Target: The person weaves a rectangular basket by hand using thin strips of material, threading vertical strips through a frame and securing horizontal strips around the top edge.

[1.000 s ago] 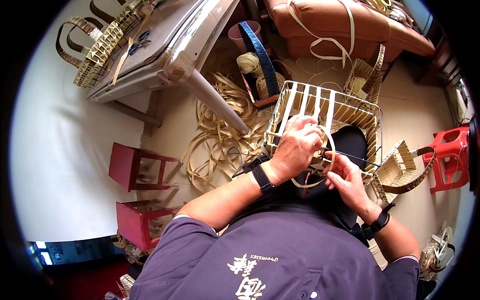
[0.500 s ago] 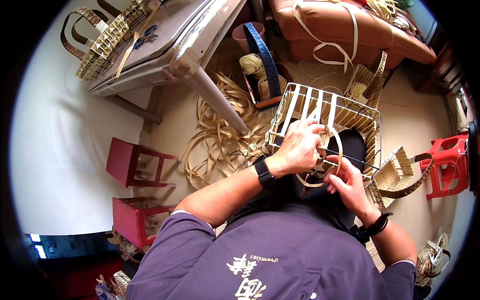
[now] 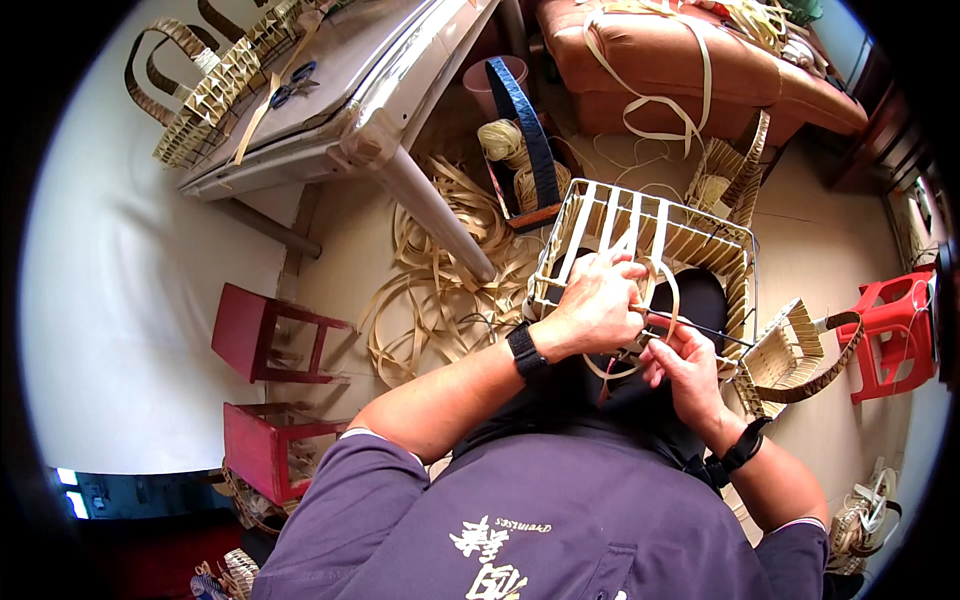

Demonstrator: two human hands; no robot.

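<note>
A wire-frame basket rests on my lap, its sides partly wrapped with pale flat strips. Several white strips run across the open top at the far left. My left hand lies over the near left part of the frame, fingers curled round a strip and the wire; the fingertips are partly hidden. Just to its right, my right hand pinches the loose pale strip, which loops up between the two hands. Something thin and red shows below the fingers, too small to name.
A table with scissors and a woven basket stands at the far left. Coiled strips lie on the floor. Red stools stand left, a red plastic stool right. A finished-looking handled basket sits beside my right hand.
My right hand has moved a little left towards my left hand, its fingers closing together. The hanging loop of strip has become smaller. The basket has shifted slightly down and left in view.
</note>
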